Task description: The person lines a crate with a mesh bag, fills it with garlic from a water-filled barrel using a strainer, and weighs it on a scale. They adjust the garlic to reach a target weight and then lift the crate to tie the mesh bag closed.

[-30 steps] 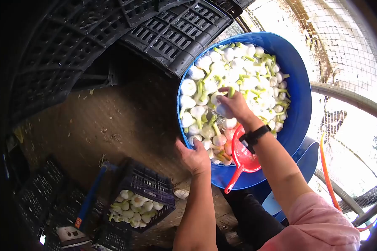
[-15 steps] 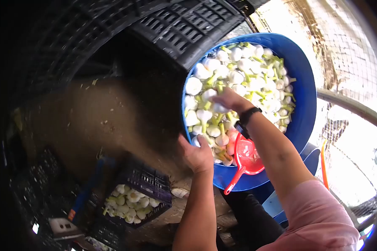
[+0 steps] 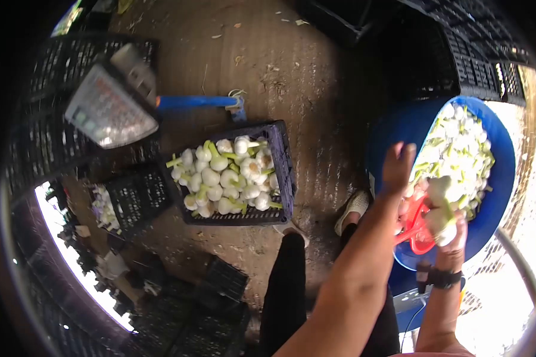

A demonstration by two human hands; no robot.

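Observation:
My right hand (image 3: 457, 238) is raised over the near side of a blue tub (image 3: 501, 172), wrapped round a few blurred garlic bulbs (image 3: 443, 229) with green stems. The tub is full of more white garlic bulbs (image 3: 458, 137) in water. At the tub's left rim my left hand (image 3: 398, 169) is open with fingers raised and apart, holding nothing. Between the two hands, a red strainer (image 3: 423, 238) with a handle lies at the tub's near edge, partly hidden behind the held bulbs.
A dark crate (image 3: 286, 172) heaped with garlic stands on the floor to the left, near my feet. Beyond it is a scale (image 3: 110, 113) on a blue post (image 3: 196, 102). Another crate (image 3: 138, 199) and stacked black crates (image 3: 476, 65) are around.
My view has swung left, bringing the garlic crate and scale into the middle and left. My right hand has come up out of the tub with garlic bulbs.

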